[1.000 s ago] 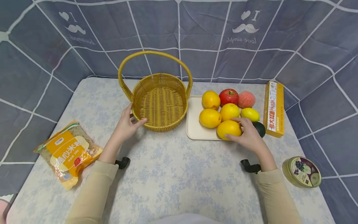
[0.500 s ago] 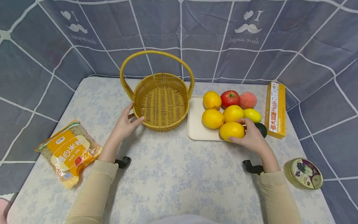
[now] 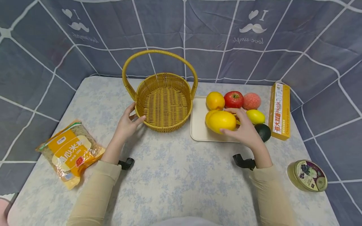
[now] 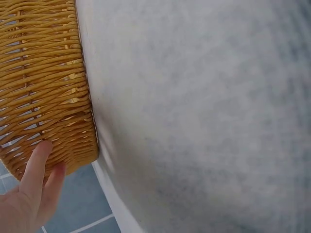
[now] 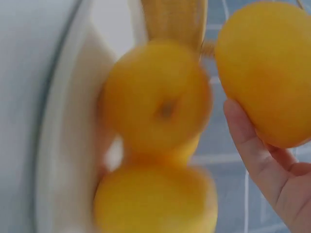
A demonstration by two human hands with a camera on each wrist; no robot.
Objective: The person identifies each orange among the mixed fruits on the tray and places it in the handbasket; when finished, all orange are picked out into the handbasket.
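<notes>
A round woven wicker basket (image 3: 167,108) with a tall arched handle stands left of centre. My left hand (image 3: 127,122) rests against its near left side, thumb at the rim. In the left wrist view, two fairly straight fingers (image 4: 36,167) touch the outer weave. My right hand (image 3: 243,128) grips an oval yellow-orange fruit (image 3: 222,121) between thumb and fingers, raised over the cream tray (image 3: 196,131). In the right wrist view, the held fruit (image 5: 265,73) is apart from the other yellow fruits. Behind it in the head view, a similar fruit (image 3: 209,117) is partly hidden.
Around the tray are another yellow-orange fruit (image 3: 215,100), a red apple (image 3: 234,99), a pink fruit (image 3: 252,101), a lemon (image 3: 255,116) and a dark green avocado (image 3: 263,131). A pasta box (image 3: 279,111), a lidded jar (image 3: 308,175) and an orange food bag (image 3: 70,153) flank the table.
My right hand has lifted the yellow-orange fruit from the tray's near right corner and moved it up and left, exposing the avocado. My left hand has stayed at the basket.
</notes>
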